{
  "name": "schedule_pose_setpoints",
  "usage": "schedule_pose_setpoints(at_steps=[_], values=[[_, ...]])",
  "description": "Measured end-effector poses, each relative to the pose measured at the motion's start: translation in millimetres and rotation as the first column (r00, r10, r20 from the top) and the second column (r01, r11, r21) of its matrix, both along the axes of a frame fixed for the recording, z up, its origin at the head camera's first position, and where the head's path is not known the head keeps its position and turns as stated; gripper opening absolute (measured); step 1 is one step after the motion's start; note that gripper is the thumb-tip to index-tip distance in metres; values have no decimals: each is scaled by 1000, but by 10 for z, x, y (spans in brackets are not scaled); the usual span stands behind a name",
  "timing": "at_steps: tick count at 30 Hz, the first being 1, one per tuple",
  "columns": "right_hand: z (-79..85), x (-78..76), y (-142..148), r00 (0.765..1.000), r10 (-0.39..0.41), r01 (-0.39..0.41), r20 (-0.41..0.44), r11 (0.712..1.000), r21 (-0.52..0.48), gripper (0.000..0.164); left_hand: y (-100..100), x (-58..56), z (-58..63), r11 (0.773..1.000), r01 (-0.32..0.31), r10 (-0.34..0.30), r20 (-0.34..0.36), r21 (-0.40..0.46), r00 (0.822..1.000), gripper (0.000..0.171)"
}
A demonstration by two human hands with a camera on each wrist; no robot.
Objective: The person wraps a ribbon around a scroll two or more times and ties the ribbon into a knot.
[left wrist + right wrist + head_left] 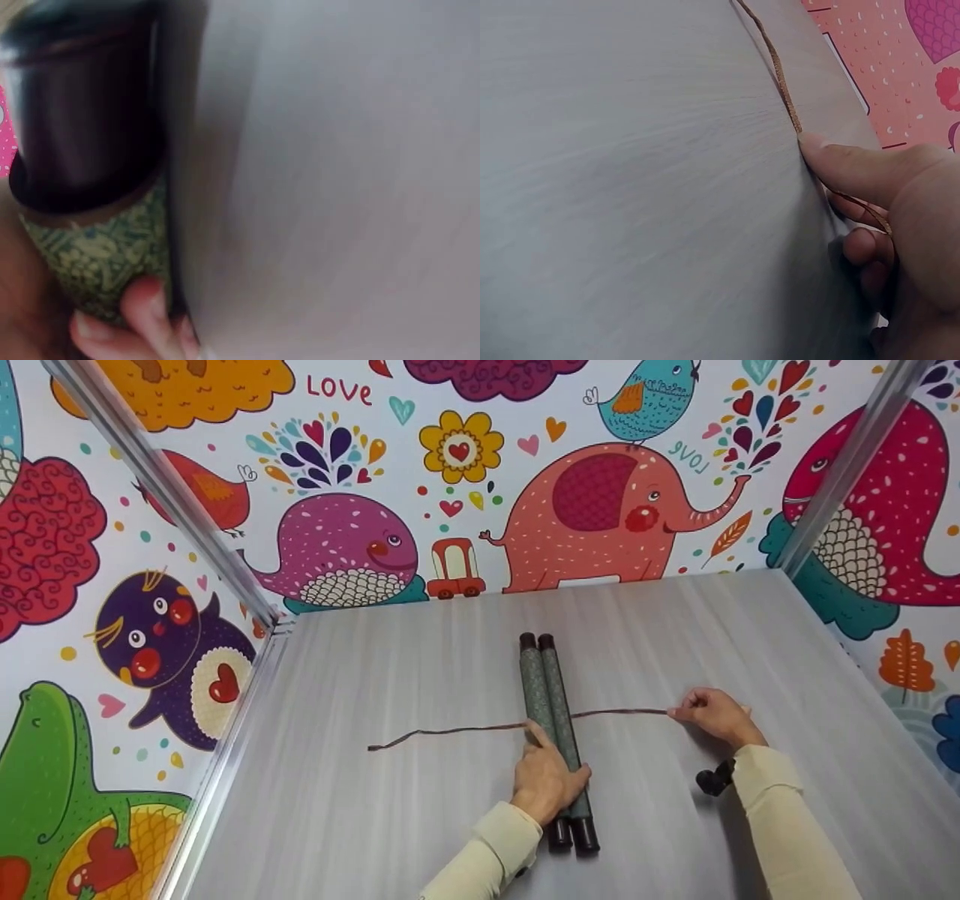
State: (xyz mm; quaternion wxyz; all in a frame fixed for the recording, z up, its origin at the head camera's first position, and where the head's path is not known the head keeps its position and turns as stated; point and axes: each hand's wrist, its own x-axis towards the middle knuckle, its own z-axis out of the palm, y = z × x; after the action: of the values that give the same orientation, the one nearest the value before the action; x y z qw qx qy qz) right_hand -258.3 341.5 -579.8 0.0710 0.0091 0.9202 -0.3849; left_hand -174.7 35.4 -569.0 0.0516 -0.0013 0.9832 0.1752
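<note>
A scroll [551, 690], rolled into two parallel green patterned rolls with dark end caps, lies lengthwise on the table. My left hand [546, 780] grips it across the lower half, thumb on the right side and index finger stretched forward to where the cord meets the left roll. In the left wrist view, a dark end cap [82, 120] fills the upper left, with curled fingertips [146, 304] against the green pattern. A thin brown cord [622, 711] passes crosswise under the scroll. Its right end is pinched between thumb and fingers of my right hand [716, 716].
The cord's left part [450, 730] trails over the grey wood-grain table [337, 675] to a free end. Cartoon-printed walls [465, 510] stand behind and beside the table, with metal posts [172, 495] at the corners. A dark wrist camera [714, 778] sits by the right cuff.
</note>
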Motion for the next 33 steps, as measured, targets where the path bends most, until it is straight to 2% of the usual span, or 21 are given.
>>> schedule_pose_setpoints(at_steps=[7, 12, 15, 18, 25, 33], values=[[49, -14, -17, 999, 36, -37, 25, 997, 70, 33, 11, -4, -24, 1000, -4, 3, -20, -28, 1000, 112], [137, -33, -6, 996, 73, -79, 53, 990, 118, 34, 35, -6, -18, 999, 17, -18, -13, -42, 1000, 112], [233, -44, -49, 993, 112, -115, 36, 990, 86, 35, 38, -13, -23, 997, 21, -22, -16, -72, 1000, 112], [365, -55, -125, 991, 132, -131, -19, 991, 40, 35, 36, -12, -31, 996, 19, -19, -8, -88, 1000, 113], [772, -117, -443, 980, 155, -161, -125, 986, -41, 31, 41, -15, -29, 998, 14, -13, 10, -54, 1000, 115], [1072, -151, -970, 960, 206, -243, -190, 950, -197, 33, 18, -18, -21, 1000, -6, 6, 39, -4, 999, 115]])
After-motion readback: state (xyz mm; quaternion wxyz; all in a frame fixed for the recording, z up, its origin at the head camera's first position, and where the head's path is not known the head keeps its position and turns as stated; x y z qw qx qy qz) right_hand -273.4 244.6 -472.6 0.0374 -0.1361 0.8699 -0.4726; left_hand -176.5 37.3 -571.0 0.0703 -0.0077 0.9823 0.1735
